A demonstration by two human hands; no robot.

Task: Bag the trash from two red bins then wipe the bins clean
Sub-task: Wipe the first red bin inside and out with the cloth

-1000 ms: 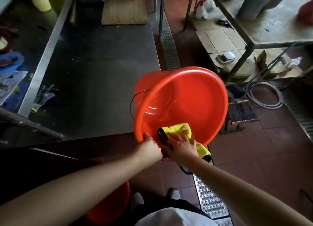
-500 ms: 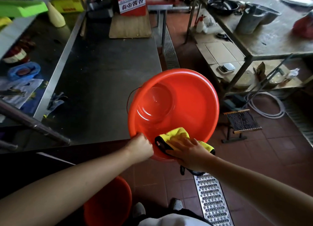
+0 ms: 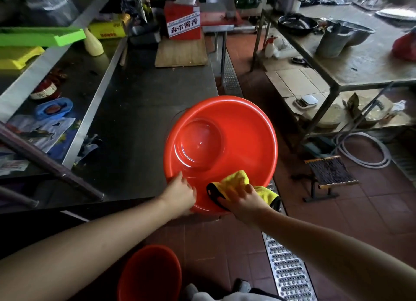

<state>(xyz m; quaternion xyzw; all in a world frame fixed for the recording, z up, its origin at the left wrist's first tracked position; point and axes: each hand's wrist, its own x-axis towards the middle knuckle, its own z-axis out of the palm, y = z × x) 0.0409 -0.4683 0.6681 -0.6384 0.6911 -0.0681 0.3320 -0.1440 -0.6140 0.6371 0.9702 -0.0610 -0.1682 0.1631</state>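
nearby, steel counter (image 3: 139, 111), tiled floor (image 3: 371, 210)

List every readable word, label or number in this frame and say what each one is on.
"森帝酱香": large blue characters on the white label of the red box on the steel counter.
A smaller line above those characters on the same label: too blurred to read.
Print on the yellow package: too blurred to read.
Papers on the lower left shelf: print too small to read.
No text shows on the red bin or the yellow cloth.
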